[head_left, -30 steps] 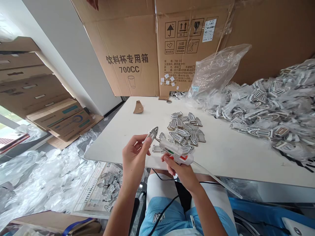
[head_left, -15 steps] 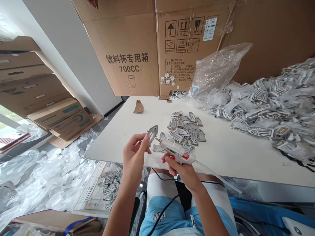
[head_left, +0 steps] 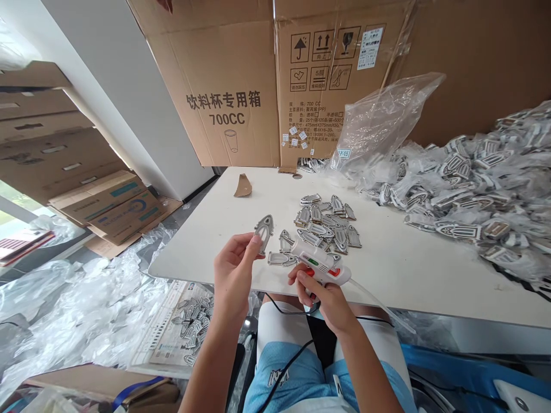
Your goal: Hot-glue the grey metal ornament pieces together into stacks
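Over the table's near edge, my left hand pinches a boat-shaped grey piece between thumb and fingers, its pointed end up. My right hand is wrapped round the handle of a white hot glue gun with red and green parts. A clear glue stick sticks out of its back. The gun's nozzle points up and left toward the held piece, with a gap between them. Several similar grey pieces lie in a loose pile behind the gun, and one lies just left of it.
A large heap of bagged grey pieces fills the right side of the white table. Cardboard boxes stand along its back. A cardboard scrap lies at the left. Below, a tray holds more pieces, beside plastic bags.
My right hand has drawn the glue gun slightly right and down, away from the held piece. My left hand has tipped the piece a little more upright and moved it slightly left.
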The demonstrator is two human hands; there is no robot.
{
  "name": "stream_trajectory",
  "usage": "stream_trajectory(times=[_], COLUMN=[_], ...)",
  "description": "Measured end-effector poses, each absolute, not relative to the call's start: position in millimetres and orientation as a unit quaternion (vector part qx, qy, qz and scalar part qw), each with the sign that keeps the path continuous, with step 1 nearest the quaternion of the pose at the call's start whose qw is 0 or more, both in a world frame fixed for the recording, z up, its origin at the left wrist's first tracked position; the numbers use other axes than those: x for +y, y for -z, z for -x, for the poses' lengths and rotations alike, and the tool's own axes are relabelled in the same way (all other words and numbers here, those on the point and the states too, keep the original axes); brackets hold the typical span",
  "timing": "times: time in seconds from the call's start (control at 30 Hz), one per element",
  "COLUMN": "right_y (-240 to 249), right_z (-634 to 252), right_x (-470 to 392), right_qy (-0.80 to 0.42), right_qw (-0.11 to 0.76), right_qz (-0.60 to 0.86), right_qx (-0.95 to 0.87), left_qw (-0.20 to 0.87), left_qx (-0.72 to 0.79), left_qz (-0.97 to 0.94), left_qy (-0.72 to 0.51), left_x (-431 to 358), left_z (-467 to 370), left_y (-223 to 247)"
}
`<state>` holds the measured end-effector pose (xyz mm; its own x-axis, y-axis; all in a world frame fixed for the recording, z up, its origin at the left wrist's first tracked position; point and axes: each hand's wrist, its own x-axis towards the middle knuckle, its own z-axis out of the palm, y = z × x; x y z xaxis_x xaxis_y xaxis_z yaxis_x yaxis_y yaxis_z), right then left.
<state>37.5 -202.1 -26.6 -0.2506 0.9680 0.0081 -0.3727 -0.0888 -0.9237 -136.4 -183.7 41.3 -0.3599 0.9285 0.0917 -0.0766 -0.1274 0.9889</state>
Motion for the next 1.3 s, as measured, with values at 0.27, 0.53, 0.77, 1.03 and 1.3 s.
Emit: stream_trajectory(times=[0.27,0.53,0.77,1.03,1.3], right_y=[28.2,27.9,31.5,33.4,32.7], right_z=[-37.1,-35.8,-35.3,-34.7,-33.9], right_x=[-201.8,-201.8,-201.3,-201.0,-201.7], right_qy=[-0.651,-0.641,-0.641,-0.643,-0.638], right_qw=[0.507,0.502,0.495,0.482,0.477], right_qz=[0.355,0.365,0.362,0.369,0.382], right_qx=[-0.438,-0.452,-0.461,-0.468,-0.47], left_qw=[0.425,0.411,0.409,0.387,0.388], left_qx=[0.496,0.519,0.523,0.536,0.532], left_qz=[-0.352,-0.369,-0.368,-0.411,-0.434], left_qy=[-0.67,-0.652,-0.65,-0.628,-0.615], left_x=[-183.3,-183.1,-182.3,-186.0,-187.9], left_z=[137.6,142.0,141.1,138.6,137.2], left_y=[-43.1,-38.7,-39.5,-42.5,-44.3])
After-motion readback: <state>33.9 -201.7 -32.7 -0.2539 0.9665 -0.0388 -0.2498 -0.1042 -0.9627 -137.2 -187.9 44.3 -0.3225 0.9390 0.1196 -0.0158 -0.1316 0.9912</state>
